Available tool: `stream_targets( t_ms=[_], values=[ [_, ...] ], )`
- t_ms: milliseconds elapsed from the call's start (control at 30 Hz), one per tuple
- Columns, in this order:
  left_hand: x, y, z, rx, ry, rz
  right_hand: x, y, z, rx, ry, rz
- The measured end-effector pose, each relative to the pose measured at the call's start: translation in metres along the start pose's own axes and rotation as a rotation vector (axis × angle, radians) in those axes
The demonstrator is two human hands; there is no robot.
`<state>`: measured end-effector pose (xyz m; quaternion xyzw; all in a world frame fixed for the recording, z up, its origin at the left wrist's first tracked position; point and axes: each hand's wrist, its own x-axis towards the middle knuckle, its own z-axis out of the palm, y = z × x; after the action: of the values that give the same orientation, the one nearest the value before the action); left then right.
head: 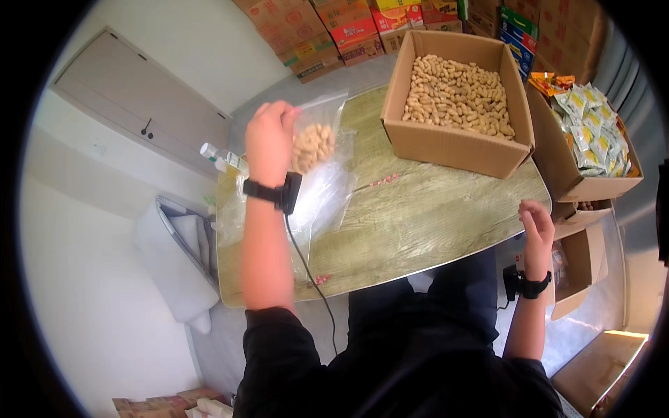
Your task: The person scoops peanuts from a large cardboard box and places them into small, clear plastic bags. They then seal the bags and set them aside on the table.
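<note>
My left hand (269, 138) is at the far left of the table, its fingertips closed on the upper edge of a clear plastic bag (323, 108). Unshelled peanuts (313, 146) sit in the lower part of that bag. Beneath it lie more clear plastic bags (321, 201), flat and shiny on the wood-grain tabletop (418, 219). Beside the table's right edge hangs my right hand (537, 230), fingers loosely bent, thumb apart, with nothing visible in it. A cardboard box (454, 149) full of unshelled peanuts (460, 96) stands at the table's far right.
Right of the table, a carton (596, 188) holds small printed packets (588, 125). An open carton (577, 266) is lower down. A capped bottle (219, 157) stands behind my left wrist. Red scraps (384, 180) dot the tabletop. A cable (313, 277) trails from my left wristband. Stacked cartons (345, 31) line the back.
</note>
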<state>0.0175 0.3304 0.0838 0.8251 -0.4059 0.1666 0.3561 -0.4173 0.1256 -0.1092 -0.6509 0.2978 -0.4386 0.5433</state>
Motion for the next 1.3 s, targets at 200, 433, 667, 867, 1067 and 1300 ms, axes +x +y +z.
stream_targets(
  t_ms=[200, 433, 667, 867, 1067, 1300],
  values=[
    [0.029, -0.021, 0.064, -0.109, 0.171, 0.148, -0.017, 0.017, -0.031, 0.040, 0.106, 0.115],
    [-0.028, -0.077, 0.108, 0.202, -0.286, 0.242, -0.022, 0.014, -0.027, 0.011, 0.066, 0.121],
    [-0.062, -0.105, 0.078, 0.445, -0.175, -0.032, -0.018, 0.022, -0.017, 0.022, 0.028, 0.158],
    [-0.032, -0.201, 0.074, 0.474, -0.307, -0.233, -0.018, 0.030, 0.005, 0.018, -0.090, 0.149],
    [-0.020, -0.162, 0.092, 0.594, -0.615, -0.339, -0.027, 0.018, 0.008, 0.046, -0.078, 0.153],
    [-0.034, -0.160, 0.088, 0.587, -0.451, -0.211, -0.028, 0.001, -0.001, 0.013, -0.095, 0.154]
  ],
)
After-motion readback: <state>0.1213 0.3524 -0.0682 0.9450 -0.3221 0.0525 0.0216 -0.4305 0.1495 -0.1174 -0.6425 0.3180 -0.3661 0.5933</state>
